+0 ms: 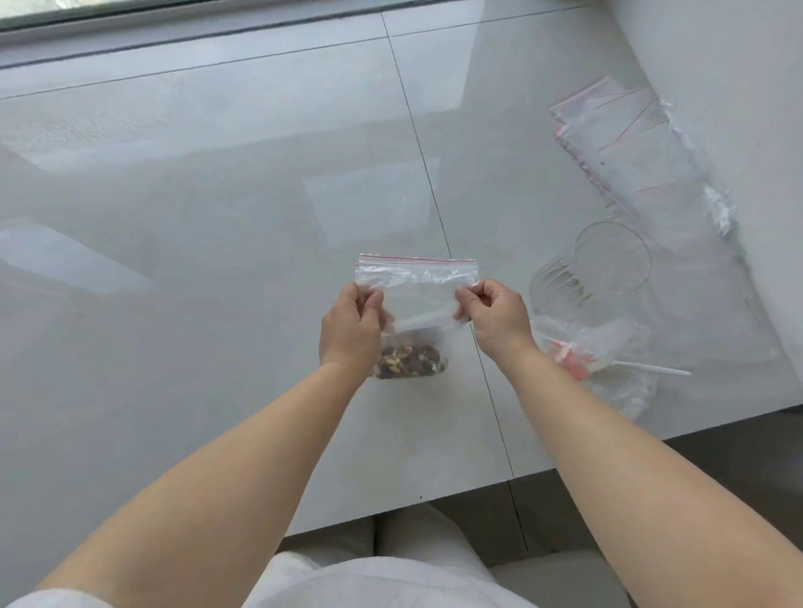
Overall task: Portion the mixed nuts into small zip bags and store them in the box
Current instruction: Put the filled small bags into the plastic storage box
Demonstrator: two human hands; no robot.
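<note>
Both hands, left & right, each grip pinching a side of the zip bag, held mid-surface w/ nuts sagging at bottom. Press zip end to end, bag upright. Near edge close; glass & spare bags crowd right; left & far surface open.
</note>
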